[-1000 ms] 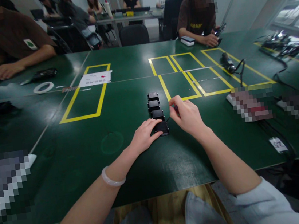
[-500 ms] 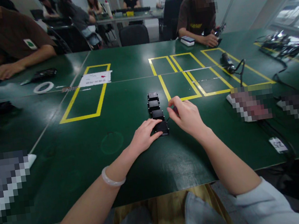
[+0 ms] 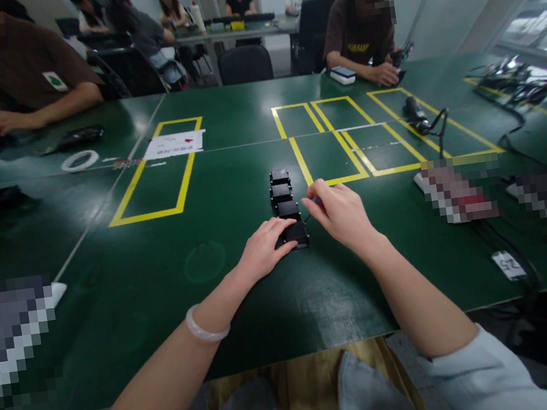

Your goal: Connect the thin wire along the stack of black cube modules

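Note:
Several small black boxes (image 3: 282,194) stand in a row on the green table (image 3: 244,289), running away from me. My left hand (image 3: 263,250) rests on the nearest black box (image 3: 297,233), fingers curled over its left side. My right hand (image 3: 339,213) hovers just right of the row with thumb and fingers pinched on something small and dark that I cannot make out. A white bangle (image 3: 203,327) sits on my left wrist.
Yellow tape rectangles (image 3: 155,170) mark the table beyond the row. A paper sheet (image 3: 175,143), a tape roll (image 3: 79,160), a dark tool with cable (image 3: 417,115) and wires (image 3: 514,82) lie around. Other people sit at the far edge and the left.
My right hand has lowered slightly and shifted a little toward the row of boxes. My left hand has stayed put. The person at far left has moved their hands.

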`<move>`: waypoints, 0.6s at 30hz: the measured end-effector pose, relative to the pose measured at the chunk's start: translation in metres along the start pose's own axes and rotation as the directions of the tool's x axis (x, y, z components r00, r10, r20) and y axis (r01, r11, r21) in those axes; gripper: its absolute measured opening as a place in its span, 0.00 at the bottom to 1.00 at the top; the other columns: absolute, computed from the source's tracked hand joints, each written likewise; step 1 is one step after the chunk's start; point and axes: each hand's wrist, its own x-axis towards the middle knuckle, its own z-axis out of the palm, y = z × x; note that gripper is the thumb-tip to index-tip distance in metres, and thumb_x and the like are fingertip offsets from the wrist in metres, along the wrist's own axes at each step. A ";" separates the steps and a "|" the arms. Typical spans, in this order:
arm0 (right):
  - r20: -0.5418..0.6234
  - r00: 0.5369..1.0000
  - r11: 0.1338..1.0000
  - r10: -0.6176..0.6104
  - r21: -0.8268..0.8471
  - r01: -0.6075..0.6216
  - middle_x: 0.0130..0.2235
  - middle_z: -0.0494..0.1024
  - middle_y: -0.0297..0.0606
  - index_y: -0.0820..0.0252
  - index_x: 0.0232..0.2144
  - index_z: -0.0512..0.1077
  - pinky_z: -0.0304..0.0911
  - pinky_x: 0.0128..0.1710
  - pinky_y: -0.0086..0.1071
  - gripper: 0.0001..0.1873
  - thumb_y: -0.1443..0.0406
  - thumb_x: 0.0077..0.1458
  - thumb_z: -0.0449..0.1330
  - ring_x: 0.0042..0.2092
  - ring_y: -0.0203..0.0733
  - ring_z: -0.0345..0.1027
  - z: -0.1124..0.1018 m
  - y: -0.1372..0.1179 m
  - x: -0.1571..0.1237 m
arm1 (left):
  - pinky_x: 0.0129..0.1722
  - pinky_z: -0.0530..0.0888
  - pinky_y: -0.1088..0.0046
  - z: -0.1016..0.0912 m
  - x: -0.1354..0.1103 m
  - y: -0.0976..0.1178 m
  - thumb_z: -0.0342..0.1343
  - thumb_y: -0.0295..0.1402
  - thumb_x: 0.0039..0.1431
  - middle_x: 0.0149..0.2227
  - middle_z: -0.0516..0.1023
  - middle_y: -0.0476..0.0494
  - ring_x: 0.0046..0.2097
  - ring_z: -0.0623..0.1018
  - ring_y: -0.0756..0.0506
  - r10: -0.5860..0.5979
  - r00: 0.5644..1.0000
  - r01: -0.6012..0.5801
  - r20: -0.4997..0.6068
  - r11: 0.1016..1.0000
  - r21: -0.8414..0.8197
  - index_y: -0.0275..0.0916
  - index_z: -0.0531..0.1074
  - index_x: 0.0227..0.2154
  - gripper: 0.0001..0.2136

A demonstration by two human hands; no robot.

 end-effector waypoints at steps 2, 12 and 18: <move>-0.002 1.000 1.000 0.003 -0.011 -0.003 0.26 0.73 0.34 0.58 0.34 0.65 0.52 0.33 0.31 0.10 0.60 0.63 0.47 0.27 0.37 0.62 0.001 0.000 0.000 | 0.52 0.69 0.63 0.000 0.000 0.000 0.52 0.37 0.62 0.51 0.71 0.43 0.52 0.70 0.41 0.002 1.000 -0.002 0.002 1.000 -0.003 0.43 0.64 0.55 0.19; 0.010 1.000 1.000 0.007 -0.012 -0.007 0.24 0.72 0.32 0.58 0.35 0.65 0.53 0.34 0.31 0.10 0.60 0.62 0.48 0.26 0.36 0.61 0.003 0.001 0.000 | 0.52 0.68 0.62 0.001 0.001 -0.001 0.53 0.37 0.61 0.51 0.71 0.43 0.52 0.70 0.41 -0.001 1.000 0.001 0.003 1.000 -0.002 0.44 0.64 0.55 0.19; 0.007 1.000 1.000 -0.004 -0.003 0.004 0.25 0.72 0.33 0.58 0.36 0.66 0.52 0.33 0.30 0.09 0.62 0.62 0.47 0.26 0.35 0.61 0.001 -0.001 0.000 | 0.51 0.69 0.63 0.000 0.001 0.000 0.53 0.37 0.61 0.51 0.71 0.43 0.51 0.70 0.41 0.002 1.000 -0.002 0.002 1.000 -0.005 0.44 0.64 0.55 0.19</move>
